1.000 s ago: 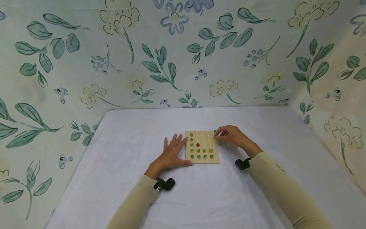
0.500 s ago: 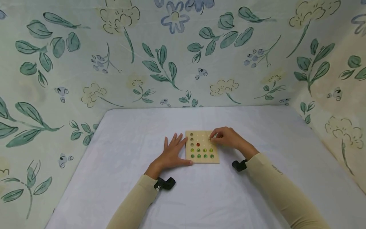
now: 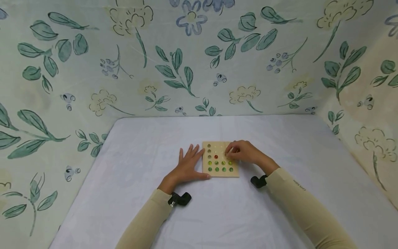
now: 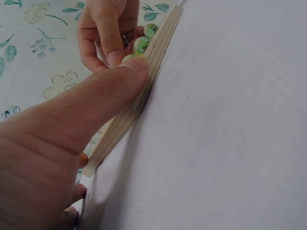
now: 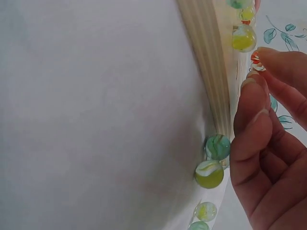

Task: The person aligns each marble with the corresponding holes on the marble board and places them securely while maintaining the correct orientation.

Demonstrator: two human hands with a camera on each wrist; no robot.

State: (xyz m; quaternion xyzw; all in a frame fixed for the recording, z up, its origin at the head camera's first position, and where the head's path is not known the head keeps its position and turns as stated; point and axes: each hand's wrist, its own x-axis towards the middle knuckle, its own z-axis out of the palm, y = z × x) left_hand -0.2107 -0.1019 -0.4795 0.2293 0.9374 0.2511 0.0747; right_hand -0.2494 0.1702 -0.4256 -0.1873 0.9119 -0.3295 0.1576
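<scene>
A square wooden board [image 3: 221,175] with round dimples lies on the white cloth. Green marbles [image 3: 224,169] fill its front row, and yellow-green marbles [image 3: 216,163] the row behind. Clear-looking marbles [image 3: 209,151] line the left column, beside one red marble [image 3: 216,157]. My left hand [image 3: 186,168] lies with fingers spread along the board's left edge, thumb at the near corner. Over the right part of the board, my right hand [image 3: 245,151] pinches an orange-and-clear marble [image 5: 257,62] between thumb and fingertips. My right fingers hide some dimples.
Loose marbles [image 5: 209,174] lie on the cloth just off the board's right side, mostly hidden by my right hand in the head view. A black wrist camera [image 3: 258,181] sits at my right wrist. A floral curtain [image 3: 192,69] stands behind the table [image 3: 155,138].
My right hand has moved left from beside the board to over it, bringing a marble, and has shifted slightly farther in. My left hand has stayed in place.
</scene>
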